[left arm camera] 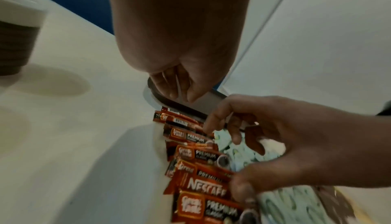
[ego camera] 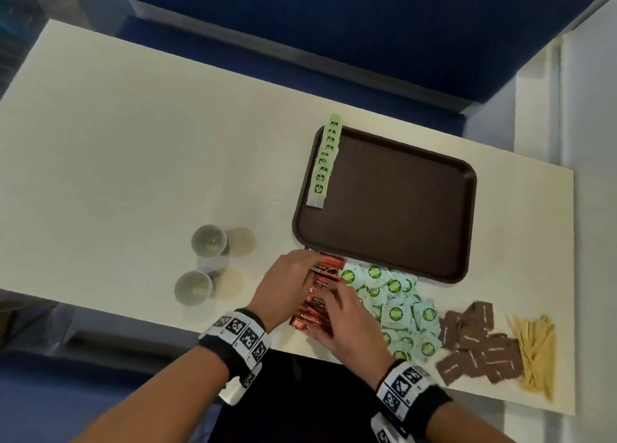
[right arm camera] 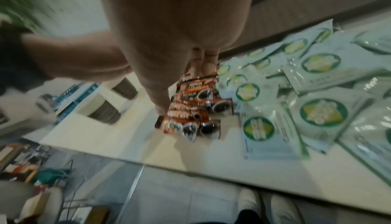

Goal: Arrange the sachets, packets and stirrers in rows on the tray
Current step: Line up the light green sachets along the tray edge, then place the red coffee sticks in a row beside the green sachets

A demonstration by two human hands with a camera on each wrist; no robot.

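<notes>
A loose pile of red coffee sachets point(ego camera: 317, 295) lies on the table just before the near left corner of the brown tray point(ego camera: 384, 205). My left hand point(ego camera: 305, 269) lies over the pile's left side, its fingers point(left arm camera: 180, 90) hanging together above the far sachets by the tray rim. Arched over the pile's right side is my right hand point(ego camera: 330, 305), with the index tip point(left arm camera: 209, 127) on a far sachet and the thumb point(left arm camera: 243, 192) on a near one. Neither hand lifts anything. A row of green tea bags point(ego camera: 325, 162) lines the tray's left edge.
Right of the red pile lie heaps of pale green sachets point(ego camera: 400, 309), brown packets point(ego camera: 477, 342) and wooden stirrers point(ego camera: 534, 352). Two paper cups point(ego camera: 208, 240) point(ego camera: 193, 287) stand to the left. The near table edge runs close behind the piles.
</notes>
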